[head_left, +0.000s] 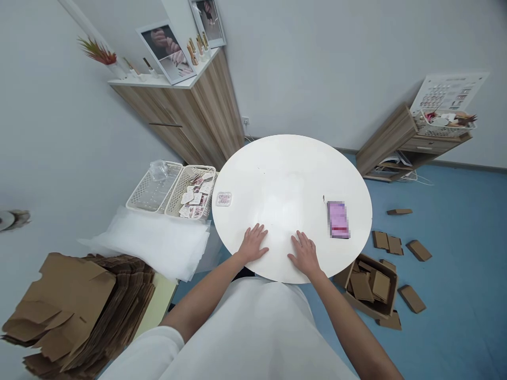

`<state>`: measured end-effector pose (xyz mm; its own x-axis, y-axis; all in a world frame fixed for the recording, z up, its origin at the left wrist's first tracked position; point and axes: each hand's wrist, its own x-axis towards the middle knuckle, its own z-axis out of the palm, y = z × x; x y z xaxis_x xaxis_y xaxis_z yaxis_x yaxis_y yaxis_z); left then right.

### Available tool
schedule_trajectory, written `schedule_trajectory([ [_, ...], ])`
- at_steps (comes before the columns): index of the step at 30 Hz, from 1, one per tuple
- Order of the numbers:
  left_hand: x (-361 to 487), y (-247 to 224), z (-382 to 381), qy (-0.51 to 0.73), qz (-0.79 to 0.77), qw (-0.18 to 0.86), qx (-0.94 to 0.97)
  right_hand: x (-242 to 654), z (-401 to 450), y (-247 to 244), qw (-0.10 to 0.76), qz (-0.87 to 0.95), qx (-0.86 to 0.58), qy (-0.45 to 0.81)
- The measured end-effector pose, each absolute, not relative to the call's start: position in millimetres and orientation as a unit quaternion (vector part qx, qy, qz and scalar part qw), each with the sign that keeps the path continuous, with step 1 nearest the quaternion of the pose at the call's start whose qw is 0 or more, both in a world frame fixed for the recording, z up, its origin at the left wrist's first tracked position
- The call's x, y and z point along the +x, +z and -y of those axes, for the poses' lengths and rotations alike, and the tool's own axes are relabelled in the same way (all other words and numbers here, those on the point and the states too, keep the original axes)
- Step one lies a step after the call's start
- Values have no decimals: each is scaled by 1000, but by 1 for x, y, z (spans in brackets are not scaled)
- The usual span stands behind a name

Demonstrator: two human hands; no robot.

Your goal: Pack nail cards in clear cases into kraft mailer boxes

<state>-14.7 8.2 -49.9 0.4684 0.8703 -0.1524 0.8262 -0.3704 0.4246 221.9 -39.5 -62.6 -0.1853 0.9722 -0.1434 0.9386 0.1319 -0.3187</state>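
Note:
My left hand (pixel 253 244) lies flat on the white round table (pixel 293 158), fingers spread, holding nothing. To its right, my right hand (pixel 304 254) also rests on the tabletop with its fingers apart. A small clear plastic case (pixel 224 199) with pinkish pieces in it sits at the table's left edge, up and left of my left hand. Right of my right hand lies a flat rectangular thing with a purple, pixelated face (pixel 338 219), perhaps a phone. A tiny dark item (pixel 324 199) is just above it, too small to name.
Left of the table are a white basket (pixel 170 208) of printed cards, another basket (pixel 132 200) with clear plastic, white foam sheets (pixel 158 237) and stacked flattened cardboard (pixel 75 301). A carton (pixel 392 295) of small brown boxes and several loose boxes (pixel 412 299) occupy the floor at right.

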Motion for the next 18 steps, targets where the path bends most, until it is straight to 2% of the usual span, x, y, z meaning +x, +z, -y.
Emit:
schedule_trajectory([
  [6,-14,-55,-4,-68,-509,197,835,216,34,-71,-1,742,-641,195],
  [18,-7,-54,-38,-119,-496,210,834,221,11,-66,-20,715,-666,211],
])
